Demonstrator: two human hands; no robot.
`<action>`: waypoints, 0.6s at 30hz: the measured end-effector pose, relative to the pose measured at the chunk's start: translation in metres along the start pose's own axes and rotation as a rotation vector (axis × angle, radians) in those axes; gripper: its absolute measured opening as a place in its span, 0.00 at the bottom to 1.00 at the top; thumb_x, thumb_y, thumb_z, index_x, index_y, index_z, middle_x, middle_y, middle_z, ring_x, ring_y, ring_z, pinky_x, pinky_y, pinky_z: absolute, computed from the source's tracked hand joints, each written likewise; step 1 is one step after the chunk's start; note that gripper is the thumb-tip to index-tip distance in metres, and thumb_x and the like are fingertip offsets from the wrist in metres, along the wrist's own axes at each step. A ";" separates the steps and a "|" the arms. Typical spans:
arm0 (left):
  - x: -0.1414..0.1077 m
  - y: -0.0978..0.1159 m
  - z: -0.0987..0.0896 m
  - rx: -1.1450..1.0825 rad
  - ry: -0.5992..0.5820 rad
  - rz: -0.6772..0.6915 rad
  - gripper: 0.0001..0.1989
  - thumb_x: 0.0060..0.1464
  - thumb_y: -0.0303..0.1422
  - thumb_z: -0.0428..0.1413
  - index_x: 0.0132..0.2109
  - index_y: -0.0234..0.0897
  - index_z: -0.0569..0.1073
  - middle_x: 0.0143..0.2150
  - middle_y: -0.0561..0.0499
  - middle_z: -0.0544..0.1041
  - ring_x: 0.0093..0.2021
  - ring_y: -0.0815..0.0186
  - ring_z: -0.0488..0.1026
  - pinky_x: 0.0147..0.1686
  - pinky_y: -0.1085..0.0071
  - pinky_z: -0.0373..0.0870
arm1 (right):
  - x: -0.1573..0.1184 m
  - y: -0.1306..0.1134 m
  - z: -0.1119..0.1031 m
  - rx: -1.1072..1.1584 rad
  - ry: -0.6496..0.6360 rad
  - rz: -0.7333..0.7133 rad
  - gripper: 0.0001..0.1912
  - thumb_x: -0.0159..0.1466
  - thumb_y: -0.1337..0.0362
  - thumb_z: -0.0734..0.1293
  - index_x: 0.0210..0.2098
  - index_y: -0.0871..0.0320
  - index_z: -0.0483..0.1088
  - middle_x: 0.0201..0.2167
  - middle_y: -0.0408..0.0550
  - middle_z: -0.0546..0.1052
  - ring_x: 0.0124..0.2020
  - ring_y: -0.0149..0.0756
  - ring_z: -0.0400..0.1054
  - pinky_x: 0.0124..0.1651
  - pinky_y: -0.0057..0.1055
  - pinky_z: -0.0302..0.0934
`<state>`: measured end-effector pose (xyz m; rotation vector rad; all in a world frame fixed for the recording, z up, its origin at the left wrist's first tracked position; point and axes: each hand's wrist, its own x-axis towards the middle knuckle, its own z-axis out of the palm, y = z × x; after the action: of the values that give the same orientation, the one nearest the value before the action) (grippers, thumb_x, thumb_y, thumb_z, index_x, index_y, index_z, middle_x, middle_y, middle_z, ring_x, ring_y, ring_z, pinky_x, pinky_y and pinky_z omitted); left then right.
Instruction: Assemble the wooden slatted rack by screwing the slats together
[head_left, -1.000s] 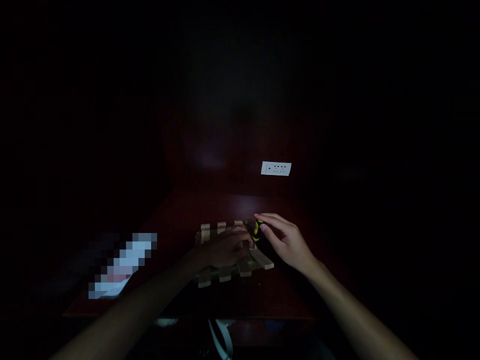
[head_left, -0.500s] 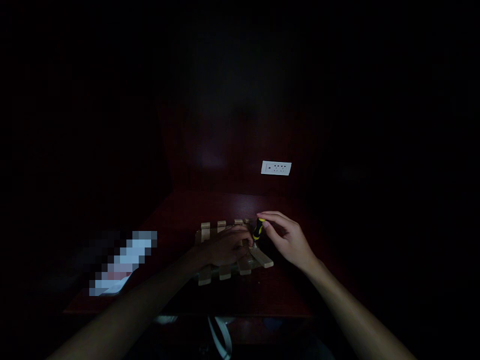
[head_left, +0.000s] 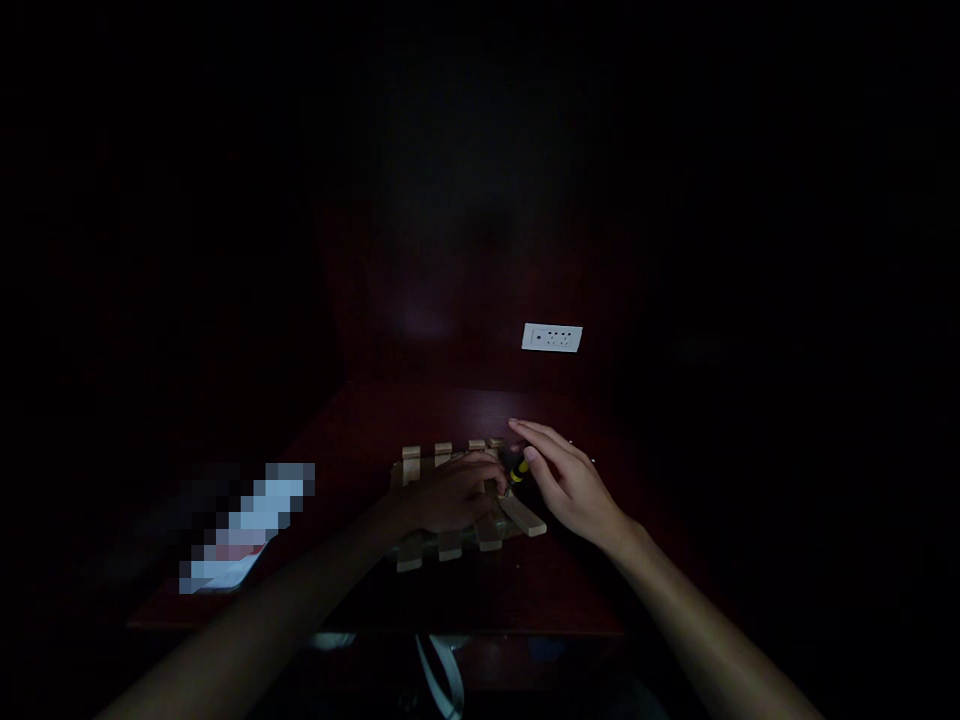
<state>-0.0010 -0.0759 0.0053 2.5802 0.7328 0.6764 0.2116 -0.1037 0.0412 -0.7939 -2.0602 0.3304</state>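
Note:
A small piece made of several pale wooden slats (head_left: 450, 545) lies on the dark red tabletop, its rightmost slat (head_left: 525, 516) set at a slant. My left hand (head_left: 457, 493) rests over it with bent fingers, pressing and gripping it near the right end. Just right of those fingertips, a screwdriver (head_left: 519, 470) with a black and yellow handle leans with its lower end at the slats. My right hand (head_left: 574, 490) has the upper handle between its thumb and fairly straight fingers. The handle's top is hidden behind the thumb, and the screwdriver's tip is too dark to make out.
A white power socket (head_left: 552, 338) is set in the dark wall behind the table (head_left: 360, 420). On the left lies a blurred-out bright flat object (head_left: 247, 535). A pale strap (head_left: 442, 675) hangs below the front edge. Tiny bright specks lie beyond my right hand.
The screwdriver's handle has tipped to the right. My right hand's fingers have straightened and its thumb now covers the handle's top. My left hand and the slats stay in place.

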 end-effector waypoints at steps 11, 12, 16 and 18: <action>0.000 -0.003 0.003 0.024 0.004 -0.025 0.08 0.58 0.26 0.48 0.41 0.39 0.70 0.48 0.47 0.70 0.48 0.61 0.68 0.52 0.64 0.64 | 0.006 -0.001 0.003 0.049 0.012 0.009 0.15 0.67 0.62 0.62 0.52 0.52 0.71 0.47 0.49 0.77 0.48 0.39 0.71 0.51 0.36 0.66; 0.000 -0.002 0.002 0.020 0.005 -0.027 0.08 0.58 0.26 0.48 0.41 0.39 0.70 0.47 0.47 0.70 0.47 0.62 0.68 0.51 0.64 0.64 | 0.006 0.001 0.004 0.038 0.034 0.017 0.15 0.67 0.62 0.63 0.52 0.51 0.72 0.46 0.48 0.77 0.47 0.38 0.71 0.50 0.35 0.66; 0.001 0.001 0.000 0.019 0.002 -0.028 0.07 0.57 0.25 0.49 0.40 0.39 0.70 0.44 0.49 0.71 0.45 0.62 0.68 0.49 0.65 0.65 | 0.003 0.002 0.006 0.016 0.063 0.016 0.19 0.68 0.64 0.61 0.58 0.52 0.67 0.51 0.49 0.74 0.51 0.39 0.69 0.54 0.37 0.64; 0.001 0.001 0.000 0.023 -0.003 -0.024 0.08 0.56 0.25 0.49 0.41 0.39 0.69 0.43 0.49 0.72 0.45 0.62 0.68 0.49 0.66 0.65 | 0.002 -0.001 0.004 0.025 0.036 -0.001 0.20 0.69 0.66 0.59 0.60 0.52 0.66 0.55 0.49 0.72 0.54 0.39 0.67 0.57 0.38 0.61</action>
<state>-0.0003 -0.0763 0.0062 2.5881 0.7739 0.6601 0.2070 -0.1027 0.0402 -0.7783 -2.0190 0.3389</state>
